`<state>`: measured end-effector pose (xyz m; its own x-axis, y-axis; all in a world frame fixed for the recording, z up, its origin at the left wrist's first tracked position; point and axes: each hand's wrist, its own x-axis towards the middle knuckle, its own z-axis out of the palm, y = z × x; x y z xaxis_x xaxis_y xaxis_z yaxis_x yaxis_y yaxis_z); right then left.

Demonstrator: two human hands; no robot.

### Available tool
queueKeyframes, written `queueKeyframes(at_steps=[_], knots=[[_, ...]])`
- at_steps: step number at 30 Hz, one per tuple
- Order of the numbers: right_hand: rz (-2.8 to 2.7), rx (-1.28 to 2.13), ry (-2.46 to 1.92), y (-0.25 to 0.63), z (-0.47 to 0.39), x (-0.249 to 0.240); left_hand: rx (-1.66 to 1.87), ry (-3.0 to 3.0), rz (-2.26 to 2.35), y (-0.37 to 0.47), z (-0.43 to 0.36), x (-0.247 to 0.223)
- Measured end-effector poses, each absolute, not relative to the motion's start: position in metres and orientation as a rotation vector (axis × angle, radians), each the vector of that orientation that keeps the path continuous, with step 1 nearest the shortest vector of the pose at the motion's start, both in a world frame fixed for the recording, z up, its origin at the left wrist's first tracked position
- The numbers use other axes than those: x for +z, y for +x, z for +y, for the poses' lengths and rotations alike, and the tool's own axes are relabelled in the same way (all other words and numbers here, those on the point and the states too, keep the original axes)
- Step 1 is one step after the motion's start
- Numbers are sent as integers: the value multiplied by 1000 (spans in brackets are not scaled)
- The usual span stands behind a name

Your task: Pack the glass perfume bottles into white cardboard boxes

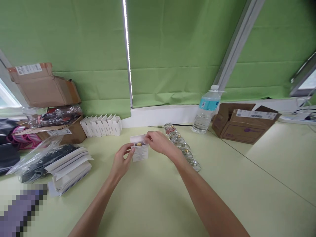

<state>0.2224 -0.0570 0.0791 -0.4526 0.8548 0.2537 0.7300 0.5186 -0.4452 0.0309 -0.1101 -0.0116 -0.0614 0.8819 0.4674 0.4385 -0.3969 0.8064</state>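
Note:
A small white box [140, 154] with fine print on its front is held over the table, and a round gold-coloured piece [139, 144] shows at its open top. My left hand [121, 160] grips the box's left side between thumb and fingers. At the upper right, my right hand [158, 141] has its fingers pinched together on the raised white flap. Just right of that hand lies a long row of overlapping clear packets or coils [182, 144] with gold and red bits, partly hidden by my right forearm.
Several white boxes [101, 126] stand in a row at the back left. Flat white cartons [70, 168] lie beside a plastic bag with dark contents [49, 161]. Cardboard boxes [46, 89] are stacked far left. A water bottle [205, 112] and an open cardboard box [244, 126] stand right.

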Motion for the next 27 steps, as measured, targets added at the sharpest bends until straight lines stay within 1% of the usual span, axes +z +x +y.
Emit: queueKeyframes(at_steps=[3,6,8,12,17,19,21,24,27], knots=[[-2380,615,-1133,233,-55,81,1450,1749,1401,32,-109,-9],[-2472,767,-1104,237,-52,77,1471,1710,1387,32,-107,-7],[-2497,763,-1128,235,-50,73,1489,1697,1378,31,-105,-4],[-2458,640,-1100,230,-47,67,1480,1673,1339,33,-100,3],[-2221,445,-1378,223,-43,59,1670,1469,1327,42,-93,4],[-2196,463,-1401,220,-41,55,1709,1411,1319,46,-91,3],[-2237,516,-1299,219,-41,54,1675,1437,1301,47,-89,2],[-2297,571,-1109,220,-45,61,1609,1518,1301,45,-89,1],[-2312,653,-1105,225,-50,72,1561,1609,1313,40,-93,2]])
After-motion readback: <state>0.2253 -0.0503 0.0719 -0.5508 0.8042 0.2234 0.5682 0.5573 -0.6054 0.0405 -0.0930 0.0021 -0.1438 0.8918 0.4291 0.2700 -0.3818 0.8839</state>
